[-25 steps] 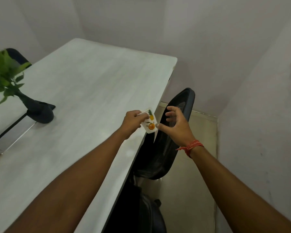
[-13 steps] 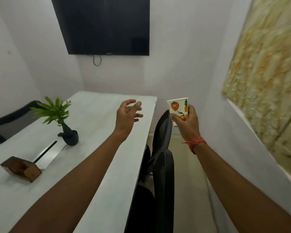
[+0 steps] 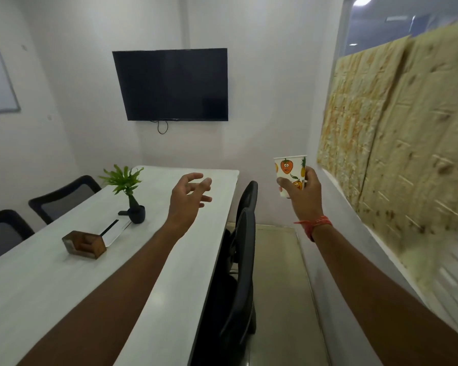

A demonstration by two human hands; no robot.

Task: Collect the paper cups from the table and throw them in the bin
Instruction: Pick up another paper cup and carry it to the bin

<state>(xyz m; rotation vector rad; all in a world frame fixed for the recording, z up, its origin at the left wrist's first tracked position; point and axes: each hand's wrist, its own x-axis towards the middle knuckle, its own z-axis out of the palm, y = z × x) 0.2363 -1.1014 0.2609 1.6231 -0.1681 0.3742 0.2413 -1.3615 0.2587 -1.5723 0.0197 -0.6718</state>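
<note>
A white paper cup (image 3: 288,171) printed with cartoon fruit is held upright in my right hand (image 3: 303,194), raised over the gap between the chairs and the right wall. My left hand (image 3: 188,199) hovers above the far right part of the long white table (image 3: 50,281), fingers spread and holding nothing. No other paper cup shows on the table, and no bin is in view.
On the table stand a small potted plant (image 3: 128,191), a wooden holder (image 3: 83,244) and a flat white device (image 3: 115,229). Black chairs (image 3: 242,260) line the table's right edge, others (image 3: 61,198) the left. A dark TV (image 3: 171,84) hangs ahead; a narrow floor strip (image 3: 278,286) runs by the right wall.
The cup passed from my left hand to my right, which lifted it upright. My left hand let go and opened. The view tilted up from the tabletop to the room.
</note>
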